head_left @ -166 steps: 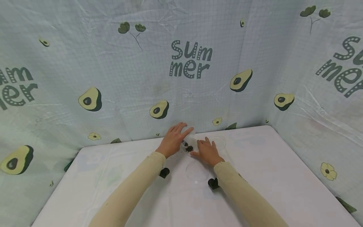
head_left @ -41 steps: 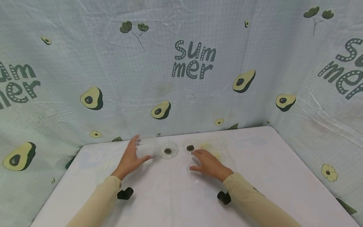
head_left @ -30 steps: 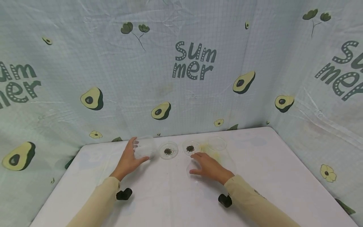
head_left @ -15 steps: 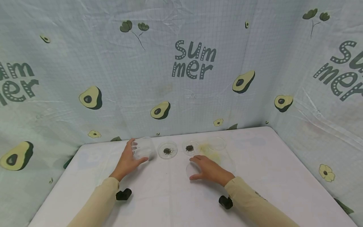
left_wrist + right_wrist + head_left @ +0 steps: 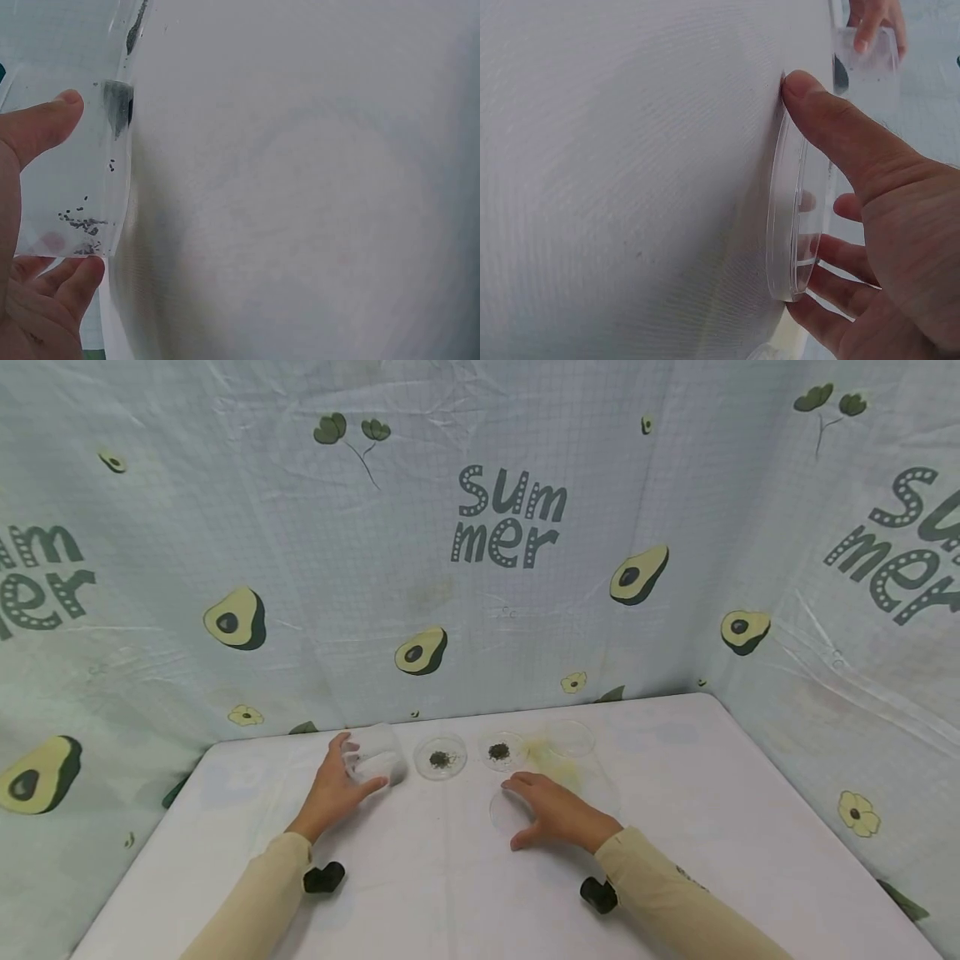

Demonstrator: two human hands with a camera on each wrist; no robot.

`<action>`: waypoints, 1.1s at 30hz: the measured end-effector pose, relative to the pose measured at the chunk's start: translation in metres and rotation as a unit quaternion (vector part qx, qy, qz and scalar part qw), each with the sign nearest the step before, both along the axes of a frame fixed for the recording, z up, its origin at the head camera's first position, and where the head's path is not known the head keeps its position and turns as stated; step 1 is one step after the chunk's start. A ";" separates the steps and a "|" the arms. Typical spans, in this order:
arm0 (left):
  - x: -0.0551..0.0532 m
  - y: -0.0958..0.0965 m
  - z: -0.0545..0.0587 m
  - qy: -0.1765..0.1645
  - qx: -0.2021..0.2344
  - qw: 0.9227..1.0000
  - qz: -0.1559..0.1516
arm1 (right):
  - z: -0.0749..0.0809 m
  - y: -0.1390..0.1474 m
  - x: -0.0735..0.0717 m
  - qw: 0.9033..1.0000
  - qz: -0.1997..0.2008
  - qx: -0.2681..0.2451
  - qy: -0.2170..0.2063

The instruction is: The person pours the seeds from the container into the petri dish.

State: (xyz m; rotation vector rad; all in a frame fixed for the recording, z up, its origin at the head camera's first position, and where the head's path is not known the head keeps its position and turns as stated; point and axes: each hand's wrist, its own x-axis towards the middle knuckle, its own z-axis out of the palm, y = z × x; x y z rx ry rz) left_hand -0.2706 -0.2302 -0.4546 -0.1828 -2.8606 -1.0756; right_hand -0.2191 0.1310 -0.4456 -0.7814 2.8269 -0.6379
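Note:
On the left of the table, my left hand (image 5: 333,789) grips a clear plastic container (image 5: 377,756) between thumb and fingers. Dark granules cling to the bottom of this container (image 5: 67,180) in the left wrist view. Right of it lies a clear petri dish (image 5: 427,765) with a small heap of dark granules. A second such dish (image 5: 491,762) stands beside it, also with a dark heap. Nearer to me, my right hand (image 5: 558,814) spans a round clear petri dish (image 5: 501,810). The right wrist view has thumb and fingertips at opposite sides of that dish's rim (image 5: 781,217).
Another clear round dish (image 5: 572,739) lies at the back right, next to a yellowish patch (image 5: 553,766). A patterned cloth (image 5: 510,635) hangs behind the white table (image 5: 675,827). A few dark specks lie on the tabletop.
Earlier both hands were together over a dish at the back; the left has since carried the container left and lowered it. Over the last second my right hand has spread round the near dish.

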 end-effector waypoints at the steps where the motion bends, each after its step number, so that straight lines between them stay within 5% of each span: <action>1: 0.000 -0.001 -0.001 0.002 -0.002 1.000 -0.001 | 0.000 0.000 0.000 1.000 -0.001 0.001 -0.002; 14: -0.005 -0.004 -0.007 -0.003 -0.017 1.000 -0.011 | -0.004 0.001 -0.004 1.000 0.005 -0.009 0.014; 33: -0.004 -0.005 -0.007 0.000 -0.013 1.000 -0.018 | 0.002 -0.007 -0.013 0.999 -0.039 0.008 0.033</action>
